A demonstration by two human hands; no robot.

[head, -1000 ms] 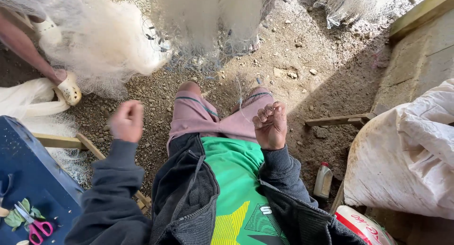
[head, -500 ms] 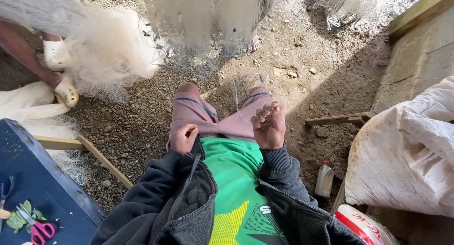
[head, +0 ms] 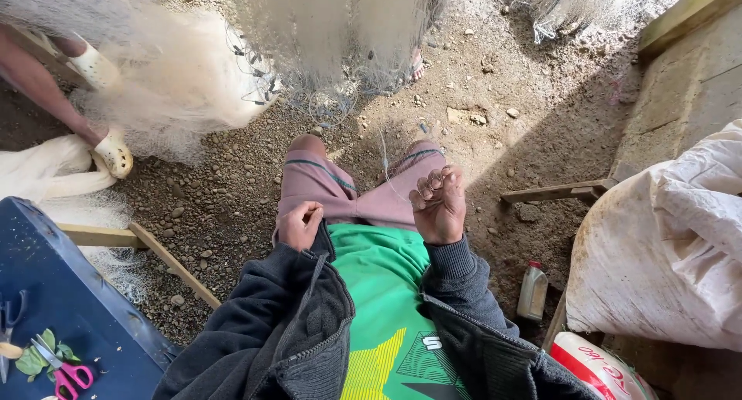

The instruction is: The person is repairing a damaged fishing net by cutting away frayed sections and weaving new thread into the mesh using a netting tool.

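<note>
Centre frame, the right hand (head: 440,207) pinches a thin line (head: 384,162) running up to the net (head: 332,52) at top; the left hand (head: 300,224) is curled shut by the lap. A jerk could snag or snap the line.

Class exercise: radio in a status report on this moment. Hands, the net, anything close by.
Left hand closed at lap. Right hand raised, fingers curled on a thin line from the net. Another person's feet by the net pile.
</note>
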